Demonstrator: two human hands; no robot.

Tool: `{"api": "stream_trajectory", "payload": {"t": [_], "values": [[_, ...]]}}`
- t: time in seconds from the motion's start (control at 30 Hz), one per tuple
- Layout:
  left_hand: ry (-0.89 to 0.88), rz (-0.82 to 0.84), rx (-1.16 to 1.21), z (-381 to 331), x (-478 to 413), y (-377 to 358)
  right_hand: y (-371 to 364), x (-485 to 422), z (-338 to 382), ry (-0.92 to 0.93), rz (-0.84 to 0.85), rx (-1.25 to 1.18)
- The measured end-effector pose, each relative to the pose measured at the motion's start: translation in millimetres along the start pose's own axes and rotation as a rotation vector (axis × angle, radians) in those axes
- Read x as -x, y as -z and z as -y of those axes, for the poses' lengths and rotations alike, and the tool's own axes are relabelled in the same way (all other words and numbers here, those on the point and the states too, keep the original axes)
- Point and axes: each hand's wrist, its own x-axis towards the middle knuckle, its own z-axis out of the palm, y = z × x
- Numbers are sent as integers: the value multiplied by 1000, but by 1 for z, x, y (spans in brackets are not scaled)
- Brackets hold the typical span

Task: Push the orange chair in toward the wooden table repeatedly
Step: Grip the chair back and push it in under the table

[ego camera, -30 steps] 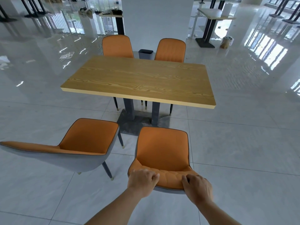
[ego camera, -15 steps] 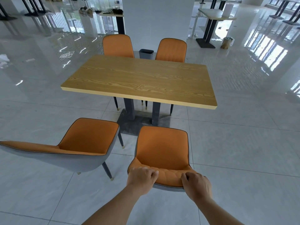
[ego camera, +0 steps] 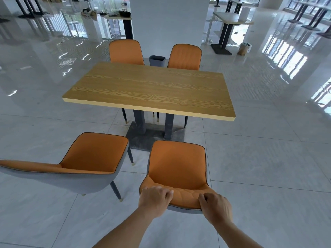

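An orange chair (ego camera: 177, 165) with a grey shell stands just in front of me, its seat facing the wooden table (ego camera: 150, 90). My left hand (ego camera: 155, 199) grips the top edge of its backrest on the left. My right hand (ego camera: 215, 207) grips the same edge on the right. The seat's front edge lies short of the table's near edge, above the grey table base (ego camera: 154, 138).
A second orange chair (ego camera: 89, 158) stands to the left, turned sideways and away from the table. Two more orange chairs (ego camera: 126, 51) (ego camera: 184, 57) are tucked in at the far side, with a grey bin (ego camera: 156, 60) between them. A white pillar (ego camera: 168, 20) rises behind. Glossy tiled floor surrounds everything.
The chair has slid a little forward toward the table, with both hands holding the backrest throughout.
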Motion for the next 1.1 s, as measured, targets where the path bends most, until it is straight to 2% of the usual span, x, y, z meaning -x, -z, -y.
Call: {"api": "stream_trajectory", "payload": {"t": [0.6,1.1], "values": [[49,23,-21,-4,-1,-6,-3,3,-2,-57,0,41],[24,55,-46,-2,-3,-6,-6,-4,-10,63,-10,-12]]}}
